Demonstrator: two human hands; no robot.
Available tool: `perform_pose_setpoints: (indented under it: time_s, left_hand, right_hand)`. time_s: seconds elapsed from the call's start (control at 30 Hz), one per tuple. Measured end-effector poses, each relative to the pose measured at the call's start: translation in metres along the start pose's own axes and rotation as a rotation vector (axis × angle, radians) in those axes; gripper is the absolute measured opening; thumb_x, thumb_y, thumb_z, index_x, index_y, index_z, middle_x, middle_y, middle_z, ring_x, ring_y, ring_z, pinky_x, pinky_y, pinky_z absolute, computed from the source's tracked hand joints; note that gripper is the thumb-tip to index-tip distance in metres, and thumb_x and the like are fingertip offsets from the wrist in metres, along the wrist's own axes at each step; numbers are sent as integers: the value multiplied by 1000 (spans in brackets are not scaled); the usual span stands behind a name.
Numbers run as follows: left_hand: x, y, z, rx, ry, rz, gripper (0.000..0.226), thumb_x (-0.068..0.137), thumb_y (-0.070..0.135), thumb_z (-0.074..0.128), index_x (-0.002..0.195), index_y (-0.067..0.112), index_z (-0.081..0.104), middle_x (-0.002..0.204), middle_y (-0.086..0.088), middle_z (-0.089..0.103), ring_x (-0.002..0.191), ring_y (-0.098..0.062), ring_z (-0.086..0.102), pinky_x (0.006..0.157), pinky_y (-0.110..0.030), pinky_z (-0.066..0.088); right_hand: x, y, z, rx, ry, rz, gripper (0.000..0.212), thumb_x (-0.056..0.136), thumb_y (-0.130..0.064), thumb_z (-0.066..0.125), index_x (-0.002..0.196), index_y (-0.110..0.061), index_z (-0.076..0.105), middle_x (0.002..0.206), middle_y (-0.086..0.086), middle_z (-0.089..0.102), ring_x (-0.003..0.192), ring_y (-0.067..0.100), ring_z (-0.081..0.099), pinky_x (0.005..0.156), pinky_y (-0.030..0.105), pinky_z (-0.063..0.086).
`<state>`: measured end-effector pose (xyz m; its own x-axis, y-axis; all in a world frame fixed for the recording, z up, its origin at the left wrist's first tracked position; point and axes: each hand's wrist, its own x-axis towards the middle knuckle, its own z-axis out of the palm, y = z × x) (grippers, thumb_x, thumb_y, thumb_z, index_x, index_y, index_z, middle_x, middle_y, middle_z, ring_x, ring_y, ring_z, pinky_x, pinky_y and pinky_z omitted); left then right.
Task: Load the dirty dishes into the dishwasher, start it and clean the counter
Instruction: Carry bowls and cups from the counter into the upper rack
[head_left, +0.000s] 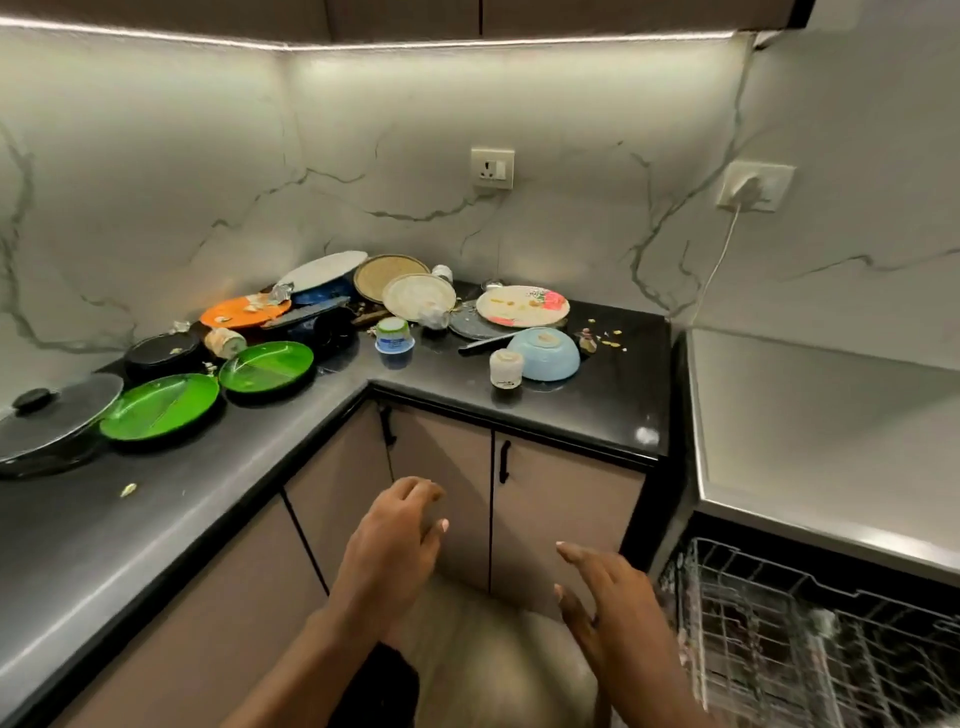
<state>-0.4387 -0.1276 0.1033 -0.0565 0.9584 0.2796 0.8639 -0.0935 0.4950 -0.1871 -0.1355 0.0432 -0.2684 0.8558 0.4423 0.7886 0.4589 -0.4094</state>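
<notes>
Both hands, left (390, 540) and right (605, 597), hover empty with fingers loosely spread, below the black L-shaped counter (597, 400); dirty plates (522, 306) crowd its corner, wire dishwasher rack (810, 634) right.

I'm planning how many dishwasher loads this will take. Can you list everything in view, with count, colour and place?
Divided plates: 2, green, left counter.
Lidded pan: 1, black, far left.
Small pan: 1, black, behind the green plates.
Orange plate: 1, corner pile.
Blue pot with white lid: 1, corner pile.
Round plates: 2, beige and cream, leaning by the back wall.
Patterned plate: 1, white with food smears, right counter.
Bowl: 1, light blue, upside down.
White cup: 1, beside the bowl.
Tub: 1, blue and white, green top.
Knife: 1, dark handle.
Dishwasher rack: 1, wire, lower right, pulled out.
Left hand: open, empty.
Right hand: open, empty.
</notes>
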Motion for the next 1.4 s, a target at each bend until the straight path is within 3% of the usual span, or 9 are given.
perform_pose_setpoints:
  time_s: [0.1,0.2,0.37,0.5,0.73,0.97,1.17,1.4]
  left_hand:
    - [35,-23,-25,21,13,32,31,89,27,62,119,21,59,124,8,54,109,-12,54,85,-29,48]
    - [66,-38,-39,35,24,52,34,88,26,62,121,19,58,124,3,55,109,-17,56,87,-33,49]
    - [108,-58,-38,49,6,75,33,87,22,63,119,15,59,120,1,57,106,-19,57,85,-32,49]
    - [144,-73,-26,71,-23,88,37,88,23,63,124,17,57,125,1,55,110,-17,55,89,-31,48]
    - [248,-93,34,76,-50,68,36,88,28,64,122,16,57,124,-1,56,110,-19,55,88,-32,47]
    - [353,-91,124,144,-199,-19,49,88,34,64,131,15,49,134,-5,49,124,-22,44,102,-34,40]
    - [372,-105,171,238,-358,-12,49,87,38,64,127,16,49,133,-6,43,119,-24,39,98,-36,42]
    - [375,-114,178,271,-343,18,49,85,40,65,125,16,50,131,-6,41,118,-24,37,93,-36,45]
  right_hand:
    - [36,-32,16,48,-8,75,39,91,-32,63,129,-30,56,120,-12,60,110,6,51,90,20,36]
    - [69,-48,25,54,5,58,39,91,-30,63,129,-28,56,122,-10,59,112,8,51,92,23,41]
    - [123,-39,46,5,17,29,36,92,-27,62,127,-22,57,120,-4,62,111,14,56,94,34,48]
    - [160,-23,66,-26,45,77,38,90,-27,65,127,-19,59,118,-2,64,108,17,58,92,32,48]
    - [257,36,116,-20,41,92,48,86,-30,71,129,-17,56,123,2,60,114,20,55,98,33,44]
    - [361,93,164,-33,-25,155,70,76,-34,78,135,-16,44,131,11,50,115,26,50,94,38,49]
    - [390,121,200,-85,-150,161,80,78,-33,76,144,-15,37,142,18,36,125,34,39,95,45,44]
    - [395,122,211,-61,-118,172,77,75,-25,78,140,-15,39,135,12,42,117,30,41,86,41,51]
